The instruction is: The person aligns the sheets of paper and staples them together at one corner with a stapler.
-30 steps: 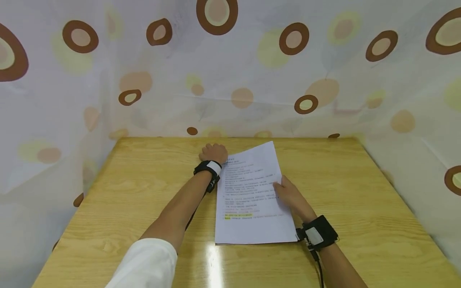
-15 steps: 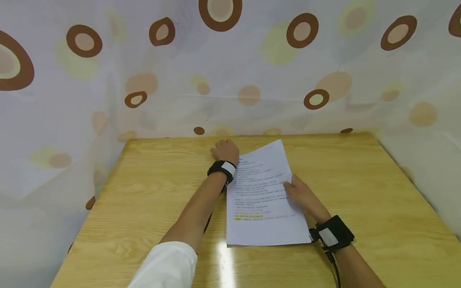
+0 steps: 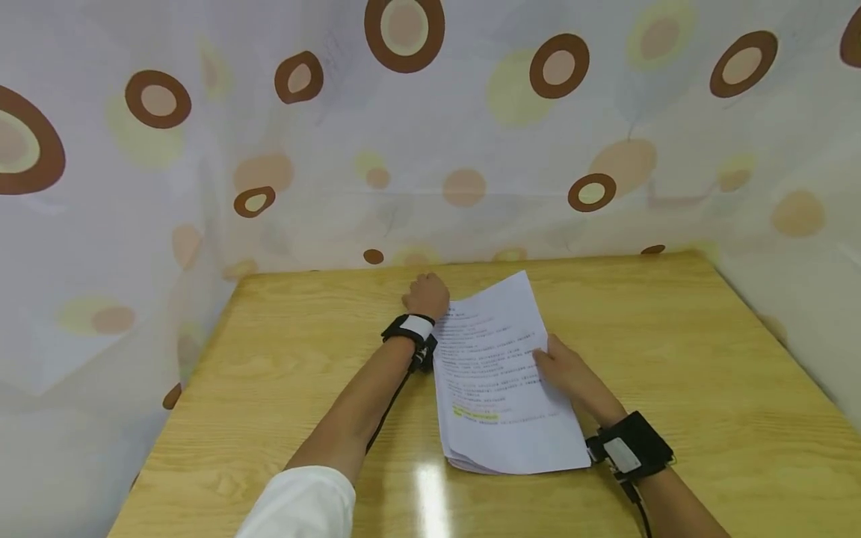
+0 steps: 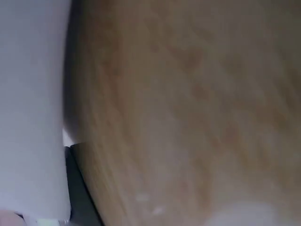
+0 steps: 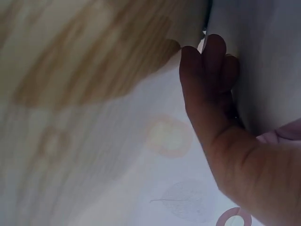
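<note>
A stack of printed paper sheets (image 3: 501, 441), with lines of text and a yellow highlighted strip low on the page, is held tilted over the table between both hands. My right hand (image 3: 572, 377) grips its right edge, thumb on the printed face and fingers behind. In the right wrist view, the curled fingers (image 5: 211, 70) lie against the back of the sheets. At the upper left corner my left hand (image 3: 428, 297) grips the edge with curled fingers, its thumb hidden. The left wrist view shows the white paper (image 4: 30, 103) beside the wood, without the fingers.
The wooden table (image 3: 289, 359) ends at a patterned curtain (image 3: 417, 149) behind and at both sides. Both wrists carry black straps, the left strap (image 3: 410, 329) and the right strap (image 3: 635, 446), with cables trailing toward the person.
The stack's lower left corner has swung right, and several sheet edges now fan out there. The left hand has turned slightly with it. The right hand keeps its grip. The head view has shifted a little.
</note>
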Motion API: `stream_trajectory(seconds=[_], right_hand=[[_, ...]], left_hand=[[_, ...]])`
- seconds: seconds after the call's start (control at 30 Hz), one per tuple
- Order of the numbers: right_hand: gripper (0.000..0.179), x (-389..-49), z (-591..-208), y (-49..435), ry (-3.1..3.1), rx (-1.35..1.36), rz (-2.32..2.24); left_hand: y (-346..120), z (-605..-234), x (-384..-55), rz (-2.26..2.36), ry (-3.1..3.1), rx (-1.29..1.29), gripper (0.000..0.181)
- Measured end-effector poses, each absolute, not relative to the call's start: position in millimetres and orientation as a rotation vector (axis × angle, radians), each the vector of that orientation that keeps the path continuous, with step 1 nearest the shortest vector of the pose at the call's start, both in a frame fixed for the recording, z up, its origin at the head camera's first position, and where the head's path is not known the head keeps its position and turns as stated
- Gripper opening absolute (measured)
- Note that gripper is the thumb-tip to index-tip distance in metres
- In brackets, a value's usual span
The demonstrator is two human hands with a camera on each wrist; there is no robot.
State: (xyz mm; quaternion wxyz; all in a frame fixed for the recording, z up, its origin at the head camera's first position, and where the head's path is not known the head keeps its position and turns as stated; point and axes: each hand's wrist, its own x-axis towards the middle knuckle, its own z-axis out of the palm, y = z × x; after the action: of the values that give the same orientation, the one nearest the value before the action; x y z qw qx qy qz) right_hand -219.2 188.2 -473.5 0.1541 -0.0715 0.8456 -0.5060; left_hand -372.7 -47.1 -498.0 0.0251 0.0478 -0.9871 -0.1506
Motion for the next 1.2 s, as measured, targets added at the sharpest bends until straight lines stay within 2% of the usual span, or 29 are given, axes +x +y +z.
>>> stream_trajectory(seconds=[0.17,0.33,0.53,0.7,0.83,1.1,1.2], right_hand=[[0.046,-205,-467,193,2.457,-0.193,-1.415],[0.046,-205,-459,195,2.477,-0.213,-1.425],[0.046,-220,-463,186,2.361,-0.23,-1.469],[0.048,-230,-463,185,2.317,-0.279,-1.419],[0.048,-233,-461,185,2.32,-0.298,-1.391],[0.048,-233,-463,186,2.343,-0.258,-1.363],[0.049,-235,-464,188,2.339,-0.259,-1.374]], left_hand=[[-37,-502,-371,-0.413,-3.065,0.006,0.04],[-33,-487,-377,-0.518,-3.089,0.009,0.042],[-66,-481,-382,-0.661,-3.11,0.067,0.04],[-87,-473,-379,-0.735,-3.052,-0.068,0.035],[-92,-461,-375,-0.747,-3.019,-0.14,0.035],[-101,-411,-359,-1.052,-3.033,-0.301,0.036],[-106,-399,-358,-1.026,-3.104,-0.377,0.035]])
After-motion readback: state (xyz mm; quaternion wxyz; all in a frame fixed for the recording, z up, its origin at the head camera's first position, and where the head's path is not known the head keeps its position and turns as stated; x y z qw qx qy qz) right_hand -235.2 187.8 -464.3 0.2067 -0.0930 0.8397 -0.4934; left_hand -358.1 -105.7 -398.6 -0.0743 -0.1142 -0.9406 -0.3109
